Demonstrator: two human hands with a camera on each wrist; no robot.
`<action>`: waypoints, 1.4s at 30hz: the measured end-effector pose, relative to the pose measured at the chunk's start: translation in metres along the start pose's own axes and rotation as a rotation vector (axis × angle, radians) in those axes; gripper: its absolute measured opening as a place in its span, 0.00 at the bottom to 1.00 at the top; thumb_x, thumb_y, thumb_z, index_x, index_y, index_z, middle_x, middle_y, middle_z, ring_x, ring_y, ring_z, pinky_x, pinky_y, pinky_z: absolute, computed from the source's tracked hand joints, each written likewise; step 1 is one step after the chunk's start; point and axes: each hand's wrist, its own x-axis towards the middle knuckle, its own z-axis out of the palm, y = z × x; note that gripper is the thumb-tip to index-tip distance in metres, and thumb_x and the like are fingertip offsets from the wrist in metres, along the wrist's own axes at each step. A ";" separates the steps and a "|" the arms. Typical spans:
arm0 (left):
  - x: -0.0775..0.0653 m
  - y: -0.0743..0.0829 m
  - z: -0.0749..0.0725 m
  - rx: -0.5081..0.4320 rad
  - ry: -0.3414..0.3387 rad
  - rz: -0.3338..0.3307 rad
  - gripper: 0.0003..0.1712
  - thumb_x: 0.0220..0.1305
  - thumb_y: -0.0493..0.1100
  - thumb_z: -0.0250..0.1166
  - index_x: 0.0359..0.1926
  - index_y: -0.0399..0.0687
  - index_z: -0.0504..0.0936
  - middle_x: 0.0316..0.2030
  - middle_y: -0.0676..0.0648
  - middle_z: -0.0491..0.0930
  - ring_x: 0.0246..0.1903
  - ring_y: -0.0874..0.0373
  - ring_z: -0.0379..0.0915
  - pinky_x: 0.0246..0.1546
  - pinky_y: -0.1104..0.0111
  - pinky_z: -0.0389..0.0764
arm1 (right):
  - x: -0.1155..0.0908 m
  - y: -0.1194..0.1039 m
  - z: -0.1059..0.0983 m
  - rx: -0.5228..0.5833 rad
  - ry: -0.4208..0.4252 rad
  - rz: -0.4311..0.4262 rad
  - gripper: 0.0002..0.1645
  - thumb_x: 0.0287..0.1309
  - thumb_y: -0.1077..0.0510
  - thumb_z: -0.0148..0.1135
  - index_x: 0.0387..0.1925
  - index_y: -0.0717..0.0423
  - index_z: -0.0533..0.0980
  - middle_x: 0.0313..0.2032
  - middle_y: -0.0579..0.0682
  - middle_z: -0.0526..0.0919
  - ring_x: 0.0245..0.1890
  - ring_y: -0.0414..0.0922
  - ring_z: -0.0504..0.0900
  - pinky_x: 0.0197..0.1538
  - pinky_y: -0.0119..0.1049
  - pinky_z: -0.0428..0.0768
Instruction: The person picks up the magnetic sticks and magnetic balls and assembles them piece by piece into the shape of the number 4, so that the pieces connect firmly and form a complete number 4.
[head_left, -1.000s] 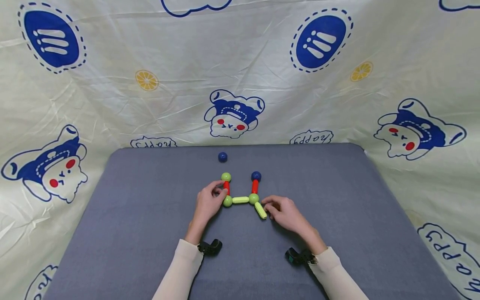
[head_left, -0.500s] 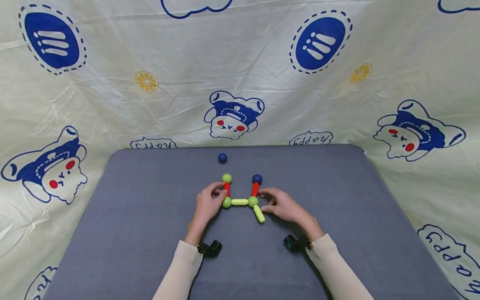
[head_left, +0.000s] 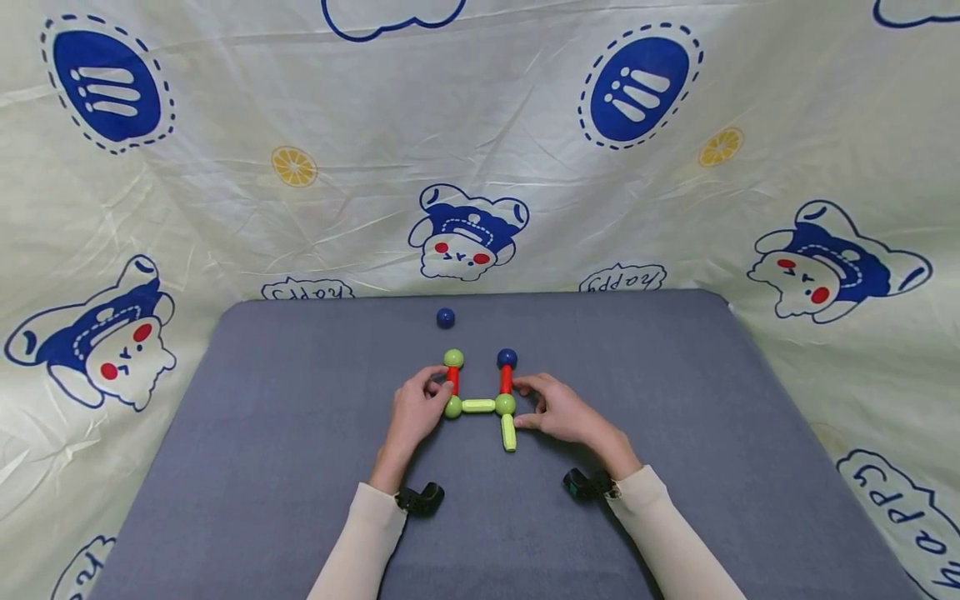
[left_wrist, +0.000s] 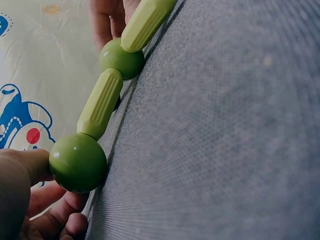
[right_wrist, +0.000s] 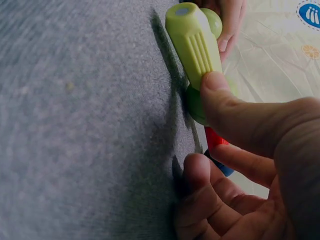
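Note:
A flat figure of magnetic sticks and balls lies on the table. My left hand (head_left: 417,408) holds its left side, thumb and forefinger at the red stick (head_left: 453,382) near the lower green ball (left_wrist: 78,162). A yellow-green stick (head_left: 478,406) joins that ball to another green ball (head_left: 506,404). From there a second red stick (head_left: 506,380) leads up to a blue ball (head_left: 507,357), and a yellow-green stick (right_wrist: 194,42) points toward me. My right hand (head_left: 566,410) presses from the right, its thumb on this stick and its forefinger at the second red stick.
A separate blue ball (head_left: 446,318) lies near the far edge of the grey table (head_left: 300,467). One more green ball (head_left: 453,358) tops the left red stick. A printed cloth (head_left: 375,217) hangs behind the table.
My right hand has moved left, with its forefinger further up. The right red stick and the near yellow-green stick have swung left, almost into one line. My left hand stays in place.

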 end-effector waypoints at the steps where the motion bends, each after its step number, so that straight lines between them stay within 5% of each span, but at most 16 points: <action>1: 0.000 0.000 0.000 0.002 0.001 0.001 0.16 0.68 0.43 0.67 0.55 0.46 0.86 0.28 0.47 0.83 0.22 0.61 0.67 0.26 0.69 0.68 | 0.000 0.000 0.000 -0.004 -0.001 0.003 0.40 0.59 0.51 0.76 0.69 0.61 0.72 0.54 0.55 0.79 0.33 0.40 0.73 0.38 0.33 0.74; 14: -0.001 0.000 -0.002 0.017 -0.013 0.005 0.17 0.69 0.43 0.67 0.56 0.44 0.85 0.29 0.47 0.84 0.22 0.62 0.67 0.28 0.68 0.70 | 0.000 -0.004 0.002 -0.016 -0.024 0.022 0.41 0.61 0.51 0.75 0.72 0.55 0.70 0.56 0.56 0.78 0.34 0.41 0.74 0.39 0.35 0.75; 26: 0.005 0.003 -0.010 0.077 -0.066 0.040 0.18 0.70 0.42 0.66 0.57 0.40 0.83 0.31 0.46 0.85 0.22 0.62 0.70 0.30 0.67 0.74 | 0.007 -0.003 0.004 0.060 0.005 -0.037 0.29 0.67 0.50 0.68 0.66 0.50 0.74 0.50 0.50 0.83 0.32 0.39 0.79 0.37 0.35 0.78; 32: 0.014 0.004 -0.012 0.133 -0.097 0.070 0.18 0.71 0.42 0.65 0.58 0.41 0.83 0.30 0.47 0.83 0.23 0.61 0.70 0.31 0.66 0.74 | 0.012 -0.003 0.008 0.096 0.028 -0.045 0.18 0.68 0.51 0.67 0.57 0.47 0.80 0.50 0.50 0.85 0.37 0.40 0.83 0.43 0.39 0.80; 42: 0.045 0.004 -0.035 0.289 -0.116 0.077 0.20 0.73 0.49 0.64 0.58 0.42 0.83 0.30 0.47 0.82 0.26 0.57 0.72 0.31 0.65 0.72 | 0.020 -0.004 0.007 0.086 0.035 -0.063 0.18 0.68 0.50 0.67 0.57 0.48 0.81 0.51 0.49 0.86 0.41 0.41 0.83 0.48 0.42 0.81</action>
